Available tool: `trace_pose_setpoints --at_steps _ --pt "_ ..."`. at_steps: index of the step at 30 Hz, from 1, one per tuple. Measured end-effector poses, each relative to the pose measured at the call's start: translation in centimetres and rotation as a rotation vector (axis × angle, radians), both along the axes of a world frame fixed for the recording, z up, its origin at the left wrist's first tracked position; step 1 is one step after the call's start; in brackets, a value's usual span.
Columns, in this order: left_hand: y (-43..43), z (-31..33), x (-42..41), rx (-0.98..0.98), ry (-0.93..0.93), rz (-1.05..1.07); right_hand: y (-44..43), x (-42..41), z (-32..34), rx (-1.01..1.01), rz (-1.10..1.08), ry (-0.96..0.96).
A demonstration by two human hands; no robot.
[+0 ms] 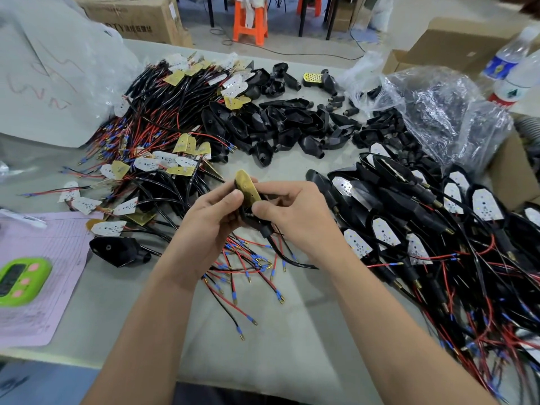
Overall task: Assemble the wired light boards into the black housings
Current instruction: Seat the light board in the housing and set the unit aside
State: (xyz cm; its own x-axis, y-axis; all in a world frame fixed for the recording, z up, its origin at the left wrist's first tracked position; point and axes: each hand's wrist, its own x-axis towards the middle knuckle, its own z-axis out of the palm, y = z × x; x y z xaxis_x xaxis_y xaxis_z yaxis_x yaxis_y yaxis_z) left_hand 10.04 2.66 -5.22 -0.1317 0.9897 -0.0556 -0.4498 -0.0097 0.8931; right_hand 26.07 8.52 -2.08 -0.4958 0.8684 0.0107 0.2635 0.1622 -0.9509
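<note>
Head view, light board (248,188) pinched between left hand (210,220), right hand (292,211)

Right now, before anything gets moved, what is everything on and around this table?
wired light boards: many, white or yellow, left heap
empty housings: many, black, centre pile
assembled units: many, black, right heap
plastic bag: one, clear, far right
water bottles: two, clear, far right
timer: one, green, left edge
paper sheet: one, pink, under timer
cardboard boxes: several, brown, background
stool: one, orange, background
held housing: one, black, centre front
held board: one, yellow, on held housing
left hand: grips held housing
right hand: grips held housing
</note>
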Motion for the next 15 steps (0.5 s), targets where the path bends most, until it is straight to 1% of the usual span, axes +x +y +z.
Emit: trace_pose_setpoints --at_steps 2,5,7,9,11,15 --pt "0.3 0.3 0.1 -0.021 0.004 0.03 -0.3 -0.2 0.1 0.104 -0.064 -0.024" --pt "0.5 0.4 0.2 -0.078 0.055 0.069 -0.6 -0.6 0.4 0.304 -0.146 -0.111" --pt "0.5 0.4 0.2 -0.107 0.083 0.081 -0.7 -0.5 0.9 0.426 -0.083 -0.195" --pt "0.5 0.3 0.2 -0.127 0.099 0.098 -0.8 -0.5 1.3 0.523 0.027 -0.346" --pt "0.5 0.2 0.2 -0.14 0.131 0.109 -0.6 -0.5 1.5 0.551 0.077 -0.438" --pt "0.5 0.0 0.3 -0.147 0.169 0.09 -0.1 -0.4 1.5 0.484 0.058 -0.396"
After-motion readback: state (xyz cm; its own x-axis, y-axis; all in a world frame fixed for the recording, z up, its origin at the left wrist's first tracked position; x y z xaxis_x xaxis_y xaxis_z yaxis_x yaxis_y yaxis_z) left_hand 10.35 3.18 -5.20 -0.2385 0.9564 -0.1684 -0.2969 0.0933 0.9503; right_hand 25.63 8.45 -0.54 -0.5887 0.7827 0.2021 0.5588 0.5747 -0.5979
